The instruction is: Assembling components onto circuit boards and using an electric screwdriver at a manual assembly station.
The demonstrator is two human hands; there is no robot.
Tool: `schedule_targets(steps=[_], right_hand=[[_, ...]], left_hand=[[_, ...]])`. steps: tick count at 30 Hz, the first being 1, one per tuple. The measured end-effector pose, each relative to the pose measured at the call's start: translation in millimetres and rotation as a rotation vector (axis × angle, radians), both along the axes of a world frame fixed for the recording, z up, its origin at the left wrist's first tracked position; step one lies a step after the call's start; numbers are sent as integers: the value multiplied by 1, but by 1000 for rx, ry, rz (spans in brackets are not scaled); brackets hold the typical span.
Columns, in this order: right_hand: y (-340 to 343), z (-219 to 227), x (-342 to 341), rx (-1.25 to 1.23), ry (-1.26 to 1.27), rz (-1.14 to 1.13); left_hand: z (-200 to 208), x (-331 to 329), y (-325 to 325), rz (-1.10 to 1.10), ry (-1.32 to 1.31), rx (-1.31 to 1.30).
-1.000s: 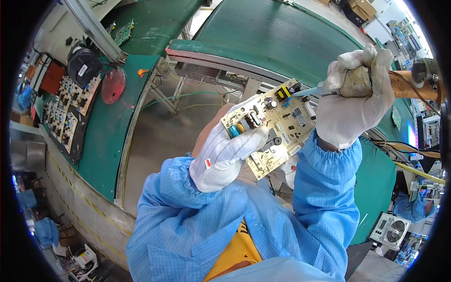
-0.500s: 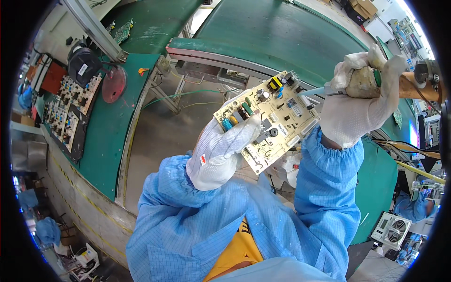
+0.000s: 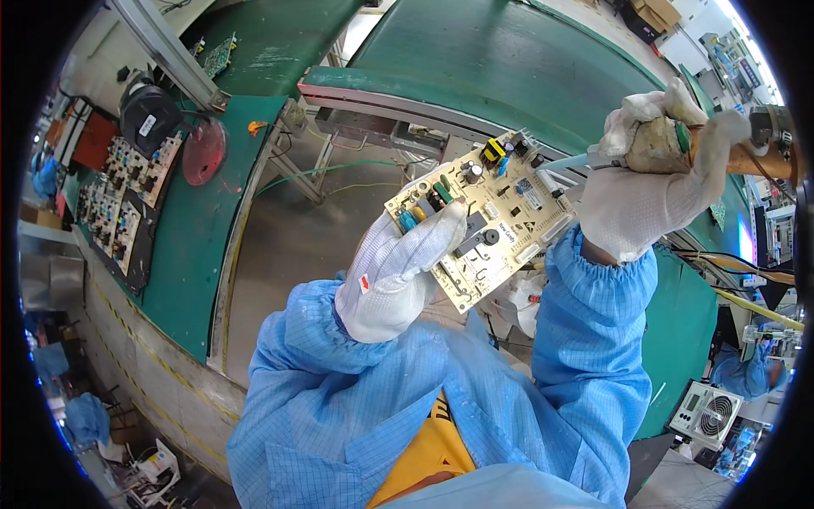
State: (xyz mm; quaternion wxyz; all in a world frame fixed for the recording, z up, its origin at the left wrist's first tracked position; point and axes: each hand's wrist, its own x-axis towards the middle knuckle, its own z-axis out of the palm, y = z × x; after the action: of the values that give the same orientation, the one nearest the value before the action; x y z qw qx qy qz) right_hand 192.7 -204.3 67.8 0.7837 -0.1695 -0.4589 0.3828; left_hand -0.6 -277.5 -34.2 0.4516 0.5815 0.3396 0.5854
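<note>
My left hand (image 3: 392, 276), in a white glove with a red arrow mark, grips the left edge of a cream circuit board (image 3: 513, 227), its thumb lying over the top. Capacitors, a yellow-and-black transformer (image 3: 493, 153) and white connectors stand on the board. In my gloved right hand (image 3: 632, 212) is a glue gun (image 3: 657, 146) with a stained, wrapped body. Its pale nozzle (image 3: 570, 162) reaches the board's right edge, near a white connector; whether it touches cannot be told. The fingers curl around the tool's body.
A green conveyor belt (image 3: 500, 59) runs behind the board. On the left green bench (image 3: 191, 229), several populated boards (image 3: 123, 204) lie beside a black device (image 3: 148, 114) and a red disc (image 3: 204, 151). A white fan unit (image 3: 706, 414) stands at lower right; cables run nearby.
The circuit board has shifted and tilted slightly in my left hand. One finger of my right hand has moved a little to the right on the glue gun.
</note>
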Motion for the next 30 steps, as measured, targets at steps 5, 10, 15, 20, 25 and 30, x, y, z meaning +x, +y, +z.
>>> schedule_targets(steps=[5,10,15,20,25,30], right_hand=[[1,-3,-2,30,-2,-148],[-1,-9,5,53,-93,-158],[-3,-8,14,-60,-105,-53],[1,-8,4,-6,-73,-181],[12,-8,8,42,-6,-319],[-11,6,43,-88,165,356]], left_hand=[[-2,-1,3,-31,-287,-454],[-17,-6,6,13,-170,-175],[-16,-10,2,60,196,226],[3,3,-1,-253,-931,-459],[-11,-5,6,-59,-367,-55],[-7,-35,48,275,676,539]])
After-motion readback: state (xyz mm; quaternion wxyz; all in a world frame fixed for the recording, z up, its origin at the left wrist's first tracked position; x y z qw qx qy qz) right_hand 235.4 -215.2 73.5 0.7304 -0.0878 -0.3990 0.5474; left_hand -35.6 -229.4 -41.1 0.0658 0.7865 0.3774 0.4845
